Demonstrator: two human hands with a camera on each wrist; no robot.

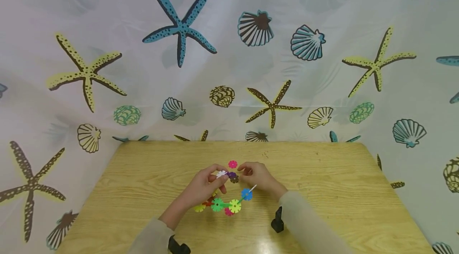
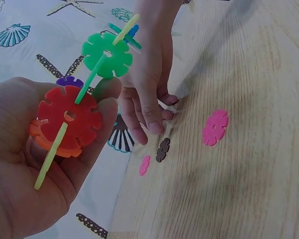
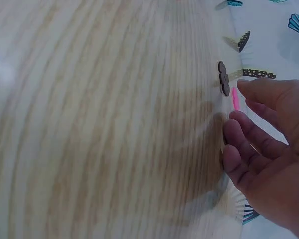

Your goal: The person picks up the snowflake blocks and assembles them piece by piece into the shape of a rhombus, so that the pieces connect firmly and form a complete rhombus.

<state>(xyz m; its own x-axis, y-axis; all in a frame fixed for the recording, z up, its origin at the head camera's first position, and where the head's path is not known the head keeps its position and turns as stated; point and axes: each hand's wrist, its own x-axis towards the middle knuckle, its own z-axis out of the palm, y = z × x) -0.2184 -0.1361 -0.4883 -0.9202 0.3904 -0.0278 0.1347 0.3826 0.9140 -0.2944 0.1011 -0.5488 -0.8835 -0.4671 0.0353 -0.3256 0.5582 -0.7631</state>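
Observation:
In the head view my left hand (image 1: pixel 202 187) holds a chain of slotted plastic flower discs above the table. A white disc (image 1: pixel 220 174) and a purple disc (image 1: pixel 232 174) are by its fingertips. From the hand hang a green disc (image 1: pixel 216 205), a yellow disc (image 1: pixel 234 206) and a blue disc (image 1: pixel 246 194). The left wrist view shows a red disc (image 2: pixel 72 117) and an orange one (image 2: pixel 55 140) against the palm. Bent and apart, the fingers of my right hand (image 1: pixel 261 175) hold nothing. They are near a loose brown disc (image 3: pixel 223 78) on the table.
Beyond the brown disc a pink disc (image 1: pixel 232 164) lies flat on the wooden table (image 1: pixel 333 198). A second pink disc (image 2: pixel 216 127) lies under the hanging chain. A curtain (image 1: pixel 222 66) printed with starfish and shells stands behind the table and at its sides.

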